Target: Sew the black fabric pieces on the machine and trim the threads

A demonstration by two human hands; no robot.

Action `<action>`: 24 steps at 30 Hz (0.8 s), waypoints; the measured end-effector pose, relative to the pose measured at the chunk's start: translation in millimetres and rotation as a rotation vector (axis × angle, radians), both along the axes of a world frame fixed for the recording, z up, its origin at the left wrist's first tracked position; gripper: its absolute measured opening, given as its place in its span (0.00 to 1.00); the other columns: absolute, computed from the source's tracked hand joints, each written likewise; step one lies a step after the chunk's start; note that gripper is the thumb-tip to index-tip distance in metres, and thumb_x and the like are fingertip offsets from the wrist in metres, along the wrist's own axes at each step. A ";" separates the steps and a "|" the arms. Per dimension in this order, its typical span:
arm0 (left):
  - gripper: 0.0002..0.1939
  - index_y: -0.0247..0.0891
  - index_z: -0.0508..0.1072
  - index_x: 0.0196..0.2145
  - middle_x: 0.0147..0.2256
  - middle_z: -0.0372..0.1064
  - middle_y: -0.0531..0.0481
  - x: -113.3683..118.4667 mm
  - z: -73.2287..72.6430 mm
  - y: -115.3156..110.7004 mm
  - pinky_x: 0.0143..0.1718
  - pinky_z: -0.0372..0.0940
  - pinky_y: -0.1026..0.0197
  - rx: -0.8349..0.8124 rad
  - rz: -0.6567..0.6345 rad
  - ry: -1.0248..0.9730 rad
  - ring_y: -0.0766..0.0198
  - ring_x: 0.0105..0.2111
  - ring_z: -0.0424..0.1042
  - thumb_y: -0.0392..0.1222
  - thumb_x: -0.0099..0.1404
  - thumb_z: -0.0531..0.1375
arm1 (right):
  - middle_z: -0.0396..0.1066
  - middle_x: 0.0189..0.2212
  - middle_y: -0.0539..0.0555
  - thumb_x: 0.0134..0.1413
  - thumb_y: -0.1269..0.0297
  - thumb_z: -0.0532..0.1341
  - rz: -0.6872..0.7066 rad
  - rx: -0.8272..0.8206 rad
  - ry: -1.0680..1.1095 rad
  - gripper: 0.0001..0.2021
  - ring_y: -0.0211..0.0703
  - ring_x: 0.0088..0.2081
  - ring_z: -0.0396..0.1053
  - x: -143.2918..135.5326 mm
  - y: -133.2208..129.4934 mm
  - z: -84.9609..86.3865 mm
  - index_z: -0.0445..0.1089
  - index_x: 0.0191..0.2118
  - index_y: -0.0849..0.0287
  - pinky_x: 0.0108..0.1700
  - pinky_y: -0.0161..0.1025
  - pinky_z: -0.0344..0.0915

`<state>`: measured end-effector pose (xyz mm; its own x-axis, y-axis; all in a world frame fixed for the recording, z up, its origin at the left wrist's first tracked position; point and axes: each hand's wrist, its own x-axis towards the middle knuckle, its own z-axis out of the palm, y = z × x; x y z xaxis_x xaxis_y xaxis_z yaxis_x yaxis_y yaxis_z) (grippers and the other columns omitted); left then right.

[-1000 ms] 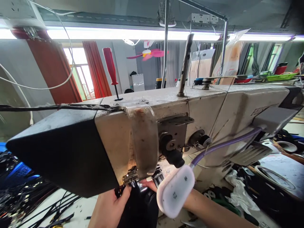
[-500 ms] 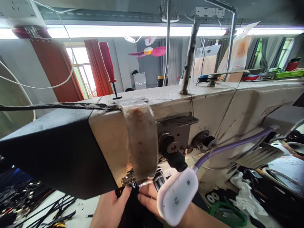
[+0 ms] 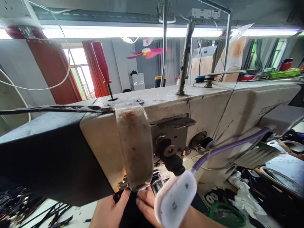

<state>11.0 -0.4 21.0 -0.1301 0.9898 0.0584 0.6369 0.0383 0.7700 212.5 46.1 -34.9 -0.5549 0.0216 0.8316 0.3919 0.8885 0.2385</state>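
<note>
Some black material (image 3: 132, 211), between left hand (image 3: 108, 210) and right hand (image 3: 147, 204), hands apart — grip unclear

Mixed light: v. bright up top, dimmer below. Main src = long tube light (image 3: 133, 32) across the bkgd, blown out to white w/ a faint purple tint toward its R end. Window (image 3: 80, 71) at L also overexp. Warm glow low on the sewing machine (image 3: 213, 104), nr its L end. Black cover (image 3: 54, 171) in deep shadow, detail lost; black cloth (image 3: 132, 212) ditto. Wide-angle stretch at edges, top R corner v. dark. Fan (image 3: 154, 53) blades smeared, bkgd a bit soft.
</note>
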 end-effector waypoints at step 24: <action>0.16 0.41 0.81 0.33 0.33 0.81 0.48 -8.6 -11.4 1.1 0.38 0.72 0.57 0.004 0.042 -0.012 0.49 0.38 0.78 0.53 0.60 0.58 | 0.78 0.40 0.52 0.65 0.70 0.56 -0.015 0.004 -0.115 0.11 0.41 0.42 0.75 4.2 -1.8 -11.8 0.74 0.47 0.57 0.47 0.33 0.72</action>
